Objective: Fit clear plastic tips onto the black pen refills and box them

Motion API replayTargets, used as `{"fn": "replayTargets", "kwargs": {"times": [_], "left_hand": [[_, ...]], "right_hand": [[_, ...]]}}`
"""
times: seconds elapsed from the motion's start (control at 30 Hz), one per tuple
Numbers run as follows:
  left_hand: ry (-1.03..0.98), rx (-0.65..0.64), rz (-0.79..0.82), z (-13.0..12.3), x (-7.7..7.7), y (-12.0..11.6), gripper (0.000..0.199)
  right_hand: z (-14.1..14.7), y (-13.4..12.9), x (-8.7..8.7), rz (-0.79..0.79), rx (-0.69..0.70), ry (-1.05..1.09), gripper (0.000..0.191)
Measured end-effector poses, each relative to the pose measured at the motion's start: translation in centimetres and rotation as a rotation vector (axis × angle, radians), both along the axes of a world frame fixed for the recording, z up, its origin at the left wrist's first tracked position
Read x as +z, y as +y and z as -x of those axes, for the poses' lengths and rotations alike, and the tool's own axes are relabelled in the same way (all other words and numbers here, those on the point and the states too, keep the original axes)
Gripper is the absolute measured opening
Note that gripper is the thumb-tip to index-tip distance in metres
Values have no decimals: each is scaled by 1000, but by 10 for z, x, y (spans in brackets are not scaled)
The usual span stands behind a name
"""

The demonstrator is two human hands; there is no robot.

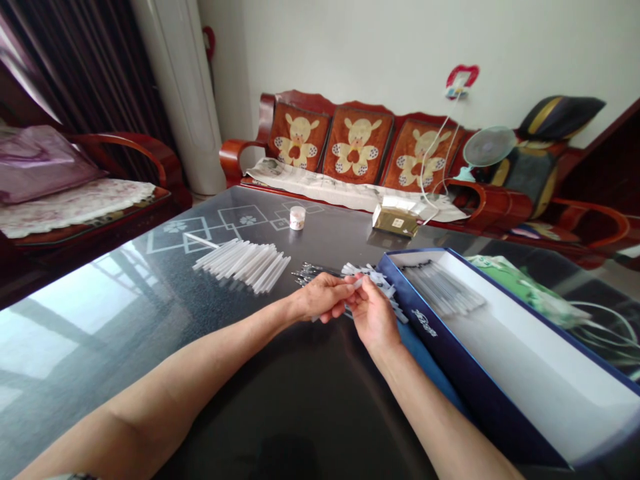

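Observation:
My left hand (320, 297) and my right hand (373, 317) meet above a dark glass tabletop (280, 393), their fingertips pinching a small translucent plastic tube (357, 283). Just behind them lies a loose heap of similar tubes (370, 279), partly hidden by my fingers. Thin metal rods with dark tips (310, 272) lie to the left of that heap. Farther left, a neat row of longer translucent tubes (243, 265) rests side by side. To my right stands an open blue box with a white inside (505, 347), holding a bundle of thin tubes (445, 288).
A small white jar (297, 217) and a brown paper packet (395, 221) stand at the table's far side. Beyond it are a red wooden sofa (355, 147) and a small fan (489, 147). A green-and-white bag (520, 287) lies behind the box.

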State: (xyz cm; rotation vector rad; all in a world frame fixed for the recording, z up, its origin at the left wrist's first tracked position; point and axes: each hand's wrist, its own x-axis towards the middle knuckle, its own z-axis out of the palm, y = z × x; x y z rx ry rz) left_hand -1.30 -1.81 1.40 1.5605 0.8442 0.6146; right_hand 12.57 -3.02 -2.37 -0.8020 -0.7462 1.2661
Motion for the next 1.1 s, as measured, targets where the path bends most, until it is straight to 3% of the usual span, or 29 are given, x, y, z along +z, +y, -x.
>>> {"fn": "replayTargets", "kwargs": {"times": [0.13, 0.2, 0.27, 0.5, 0.67, 0.77, 0.87, 0.97, 1.03, 1.1], "left_hand": [[-218, -70, 260, 2, 3, 1, 36], [-236, -87, 257, 2, 3, 0, 34], [-166, -45, 115, 0, 2, 0, 35], [430, 290, -728, -8, -10, -6, 32], [650, 294, -983, -8, -14, -11, 40], [627, 290, -898, -8, -10, -12, 40], [476, 219, -675, -8, -7, -10, 44], [333, 119, -472, -8, -3, -6, 48], [391, 142, -505, -3, 1, -1, 47], [576, 252, -647, 8, 7, 7, 43]], "right_hand": [[1, -1, 6, -34, 63, 22, 24], [1, -1, 10, -25, 90, 53, 23], [1, 0, 11, 12, 72, 95, 23], [0, 2, 10, 63, -57, 41, 25], [6, -1, 8, 40, -120, -8, 23], [5, 1, 2, 22, -119, -11, 21], [-8, 7, 1, 29, -112, 18, 20], [-26, 13, 7, 65, -193, 90, 22], [-31, 11, 10, 55, -244, 67, 24], [-27, 4, 9, -9, -273, -53, 25]]}}
